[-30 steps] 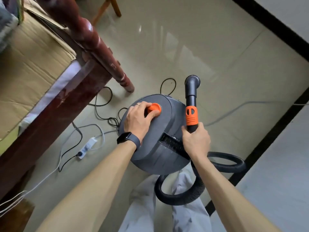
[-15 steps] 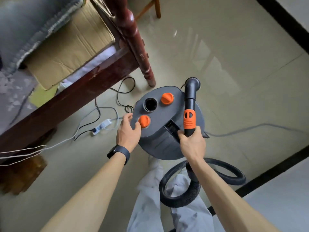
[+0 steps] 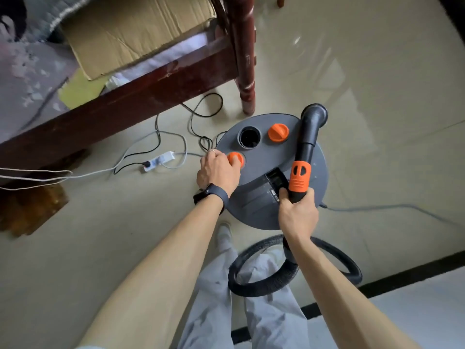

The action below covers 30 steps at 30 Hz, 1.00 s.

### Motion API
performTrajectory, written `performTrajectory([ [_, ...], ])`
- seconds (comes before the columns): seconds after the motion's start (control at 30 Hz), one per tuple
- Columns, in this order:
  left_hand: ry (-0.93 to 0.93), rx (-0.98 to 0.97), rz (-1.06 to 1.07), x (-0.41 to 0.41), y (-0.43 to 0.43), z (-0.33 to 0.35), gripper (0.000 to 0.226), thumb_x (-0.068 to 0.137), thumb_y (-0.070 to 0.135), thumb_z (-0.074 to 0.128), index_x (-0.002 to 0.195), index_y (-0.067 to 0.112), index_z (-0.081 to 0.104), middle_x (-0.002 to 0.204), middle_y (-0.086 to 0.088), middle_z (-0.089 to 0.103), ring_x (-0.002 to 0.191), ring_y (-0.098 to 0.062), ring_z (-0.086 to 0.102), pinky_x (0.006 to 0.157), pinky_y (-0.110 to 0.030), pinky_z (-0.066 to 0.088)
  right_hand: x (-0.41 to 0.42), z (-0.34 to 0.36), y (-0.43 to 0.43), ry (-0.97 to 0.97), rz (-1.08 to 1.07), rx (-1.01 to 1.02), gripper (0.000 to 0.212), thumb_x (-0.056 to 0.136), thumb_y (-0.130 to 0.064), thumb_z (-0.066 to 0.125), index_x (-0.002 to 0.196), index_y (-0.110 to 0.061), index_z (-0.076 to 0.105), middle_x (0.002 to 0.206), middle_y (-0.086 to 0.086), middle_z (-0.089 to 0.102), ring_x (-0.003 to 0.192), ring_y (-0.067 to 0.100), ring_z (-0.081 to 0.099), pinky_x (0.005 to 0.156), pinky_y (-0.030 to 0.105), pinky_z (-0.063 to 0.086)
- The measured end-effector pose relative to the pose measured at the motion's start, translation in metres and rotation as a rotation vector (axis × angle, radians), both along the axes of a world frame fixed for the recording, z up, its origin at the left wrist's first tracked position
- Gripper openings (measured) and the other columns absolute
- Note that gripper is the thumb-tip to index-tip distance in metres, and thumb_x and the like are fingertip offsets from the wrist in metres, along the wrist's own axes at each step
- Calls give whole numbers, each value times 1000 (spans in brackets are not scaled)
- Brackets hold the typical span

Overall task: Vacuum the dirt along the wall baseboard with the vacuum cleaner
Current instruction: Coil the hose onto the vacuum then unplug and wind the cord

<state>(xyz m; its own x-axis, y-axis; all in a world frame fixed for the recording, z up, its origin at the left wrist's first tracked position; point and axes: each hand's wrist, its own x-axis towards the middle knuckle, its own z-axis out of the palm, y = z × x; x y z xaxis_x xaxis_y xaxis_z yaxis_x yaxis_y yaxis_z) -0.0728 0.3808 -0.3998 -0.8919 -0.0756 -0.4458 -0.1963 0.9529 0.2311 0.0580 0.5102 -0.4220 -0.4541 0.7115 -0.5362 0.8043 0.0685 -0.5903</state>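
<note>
The grey canister vacuum [image 3: 261,207] stands on the floor in front of me. Its top shows an open round port [image 3: 249,137] and two orange knobs. My left hand [image 3: 217,172] is curled over the near-left orange knob [image 3: 236,157]; the far knob [image 3: 278,132] is free. My right hand [image 3: 298,212] grips the black hose tube just below its orange collar [image 3: 299,177], with the nozzle end [image 3: 314,117] pointing away from me. The black ribbed hose [image 3: 276,285] loops on the floor by my legs. The black baseboard [image 3: 402,274] runs along the white wall at lower right.
A dark wooden bed frame with a turned leg [image 3: 245,71] stands close behind the vacuum, cardboard [image 3: 130,34] lying on it. A white power strip [image 3: 158,161] and tangled black cables lie left of the vacuum. A grey cord [image 3: 402,207] trails to the right.
My left hand came off the knob, drew back beside it, and now covers the near-left knob again. The view swung left, showing more of the bed. My right hand kept its grip.
</note>
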Motion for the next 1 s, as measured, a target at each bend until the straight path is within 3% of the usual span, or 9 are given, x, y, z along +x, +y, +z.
performTrajectory([
  [0.17, -99, -4, 62, -10, 10, 10, 45, 98, 31, 40, 131, 5, 55, 142, -4, 42, 132, -26, 37, 100, -40, 37, 0, 4, 1, 6, 4, -27, 26, 96, -37, 66, 98, -16, 50, 76, -4, 59, 72, 25, 56, 72, 37, 40],
  [0.4, -196, -7, 327, -18, 22, 11, 55, 94, 33, 46, 137, -1, 43, 145, -10, 39, 135, -31, 34, 108, -47, 31, -2, 8, 6, 7, 21, -86, 25, 95, -36, 67, 98, -17, 52, 80, -2, 61, 80, 30, 60, 76, 40, 46],
  [0.57, -140, -61, 202, -14, 21, 7, 54, 95, 32, 40, 138, 0, 42, 145, -8, 39, 133, -31, 36, 104, -47, 32, 3, 10, 11, -1, -11, -151, 27, 94, -40, 68, 97, -18, 52, 81, -4, 61, 85, 30, 62, 75, 37, 43],
  [0.63, -135, -40, 113, -8, 14, 8, 47, 99, 32, 36, 133, 3, 50, 145, -8, 38, 131, -31, 37, 103, -46, 34, 5, 15, 18, -12, -35, -193, 32, 92, -46, 70, 94, -18, 55, 83, -4, 63, 86, 26, 62, 73, 36, 42],
  [0.73, -10, 106, -74, 23, 0, 9, 28, 99, 33, 46, 108, 9, 57, 132, -10, 46, 123, -32, 43, 98, -43, 40, 11, 35, 34, 87, -169, -273, 35, 91, -50, 73, 89, -18, 59, 80, -4, 65, 77, 20, 62, 67, 34, 47],
  [0.83, 145, 334, -188, 74, -3, 19, 31, 92, 38, 60, 106, 11, 58, 128, -7, 51, 120, -26, 48, 99, -36, 39, 8, 64, 52, 303, -406, -486, 29, 96, -39, 73, 100, -14, 59, 87, 1, 69, 66, 19, 70, 63, 37, 60],
  [0.9, 75, 547, -285, 110, 2, 30, 40, 90, 54, 53, 105, 18, 61, 117, 1, 58, 111, -16, 54, 96, -34, 41, -3, 83, 69, 402, -523, -542, 31, 97, -36, 72, 103, -9, 58, 95, 7, 66, 54, 14, 67, 56, 31, 58],
  [1.0, -234, 683, -241, 143, 9, 39, 59, 82, 85, 30, 85, 31, 53, 73, 14, 57, 71, -5, 53, 71, -36, 44, -29, 101, 93, 430, -595, -552, 32, 98, -35, 71, 99, -7, 54, 98, 9, 63, 52, 11, 67, 56, 29, 59],
])
